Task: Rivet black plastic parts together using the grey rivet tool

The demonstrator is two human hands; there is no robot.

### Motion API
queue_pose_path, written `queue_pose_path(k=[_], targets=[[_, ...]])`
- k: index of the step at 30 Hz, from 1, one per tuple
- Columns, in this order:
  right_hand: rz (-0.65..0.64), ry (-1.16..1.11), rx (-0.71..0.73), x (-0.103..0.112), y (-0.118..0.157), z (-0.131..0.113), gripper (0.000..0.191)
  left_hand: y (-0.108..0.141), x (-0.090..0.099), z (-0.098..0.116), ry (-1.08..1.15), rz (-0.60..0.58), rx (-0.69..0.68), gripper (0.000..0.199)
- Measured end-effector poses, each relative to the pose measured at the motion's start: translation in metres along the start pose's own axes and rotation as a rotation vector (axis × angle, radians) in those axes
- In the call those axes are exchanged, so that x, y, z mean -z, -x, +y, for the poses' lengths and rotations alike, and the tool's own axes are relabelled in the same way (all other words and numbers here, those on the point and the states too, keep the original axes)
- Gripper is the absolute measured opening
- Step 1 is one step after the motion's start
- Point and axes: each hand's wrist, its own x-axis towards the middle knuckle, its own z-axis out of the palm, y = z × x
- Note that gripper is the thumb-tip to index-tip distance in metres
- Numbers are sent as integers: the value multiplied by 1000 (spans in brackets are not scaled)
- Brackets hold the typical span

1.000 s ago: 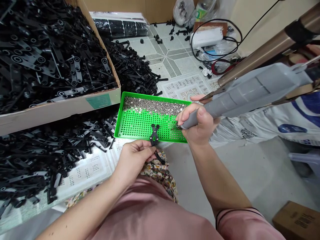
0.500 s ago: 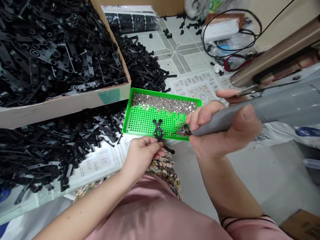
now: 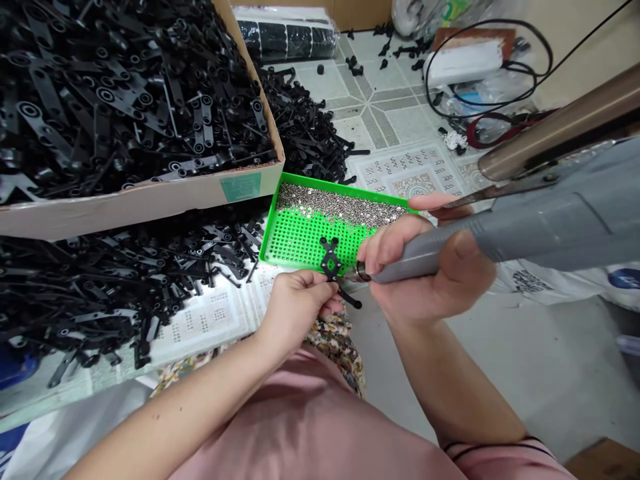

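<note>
Right grip (image 3: 425, 293), squeezing the gray screwdriver (image 3: 545, 227), is moving nearer the black part (image 3: 329, 253) the left grip (image 3: 299, 297) is pinching.

Left hand (image 3: 300, 300), at the near edge of the tray (image 3: 297, 237): thumb and fingers drawn into a pinch. Left forearm (image 3: 210, 390) slants toward the tray. Right hand (image 3: 427, 290), at the tray's right end: fingers wrapped, one extended apart; right forearm (image 3: 440, 373) angled toward the tray.
</note>
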Motion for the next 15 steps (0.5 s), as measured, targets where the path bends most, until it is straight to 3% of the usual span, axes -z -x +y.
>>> queue_pose_path(k=[10,15], targets=[[-127,-13,-34,0,4,3,18,3,-3,5,18,20,12,11],[-169,14,16,1,1,-2,21,3,-2,4,40,18,19,11]])
